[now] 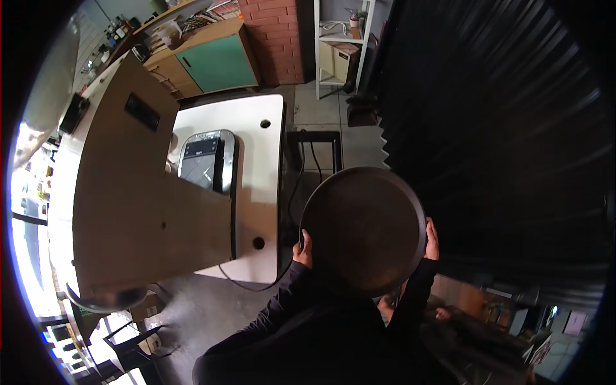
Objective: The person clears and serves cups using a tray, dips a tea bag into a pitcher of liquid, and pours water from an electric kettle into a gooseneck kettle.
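A large round dark pan (366,231) with a raised rim is held in front of my body, its inside facing up. My left hand (303,249) grips the rim on the left, thumb over the edge. On the right side, my right hand (432,240) wraps round the rim, with its fingers along the outer wall. Nothing shows inside the pan. To the left of it stands a white table (260,186) with a silver-framed device (208,163) on top.
A large wooden panel (141,199) rises over the table's left part. Black pleated curtain (500,141) hangs at the right. A black metal frame (321,136) and a cable lie beyond the pan. Further back are a green-doored cabinet (221,63) and a white shelf (340,40).
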A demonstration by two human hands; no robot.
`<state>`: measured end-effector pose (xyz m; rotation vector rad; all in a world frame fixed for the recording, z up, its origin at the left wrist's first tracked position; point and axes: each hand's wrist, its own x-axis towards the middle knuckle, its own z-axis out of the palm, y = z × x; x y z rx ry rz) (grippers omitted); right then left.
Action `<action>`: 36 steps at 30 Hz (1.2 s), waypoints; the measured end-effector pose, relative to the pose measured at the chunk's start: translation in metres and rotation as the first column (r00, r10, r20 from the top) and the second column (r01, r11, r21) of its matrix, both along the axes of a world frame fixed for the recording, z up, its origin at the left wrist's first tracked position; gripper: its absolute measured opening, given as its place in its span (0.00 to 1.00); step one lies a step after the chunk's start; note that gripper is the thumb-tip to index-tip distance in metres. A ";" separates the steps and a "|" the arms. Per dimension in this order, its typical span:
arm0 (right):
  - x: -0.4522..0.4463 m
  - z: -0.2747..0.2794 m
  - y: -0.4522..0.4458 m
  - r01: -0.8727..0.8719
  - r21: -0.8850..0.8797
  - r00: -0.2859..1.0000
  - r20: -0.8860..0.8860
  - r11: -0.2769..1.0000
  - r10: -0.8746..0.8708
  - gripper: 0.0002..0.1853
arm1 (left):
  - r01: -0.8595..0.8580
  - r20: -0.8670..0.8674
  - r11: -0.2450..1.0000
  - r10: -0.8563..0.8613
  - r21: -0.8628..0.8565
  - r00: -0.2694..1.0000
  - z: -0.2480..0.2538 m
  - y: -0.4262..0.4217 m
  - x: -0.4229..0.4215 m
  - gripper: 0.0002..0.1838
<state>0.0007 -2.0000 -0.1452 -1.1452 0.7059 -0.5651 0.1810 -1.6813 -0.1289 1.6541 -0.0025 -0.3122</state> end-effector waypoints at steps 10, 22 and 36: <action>0.137 0.092 -0.106 -0.335 -0.033 0.941 -0.073 0.942 0.332 0.10 | -0.191 0.002 0.976 0.192 -0.109 0.981 -0.015 -0.106 0.043 0.25; 0.352 0.039 -0.278 -0.641 -0.030 0.765 -0.110 0.767 0.634 0.22 | -0.497 -0.343 0.831 0.404 -0.250 0.848 -0.007 -0.256 0.170 0.24; 0.581 0.054 -0.391 -0.481 -0.160 0.876 -0.040 0.862 0.481 0.11 | -0.463 -0.036 0.865 0.465 -0.193 0.884 0.006 -0.368 0.409 0.17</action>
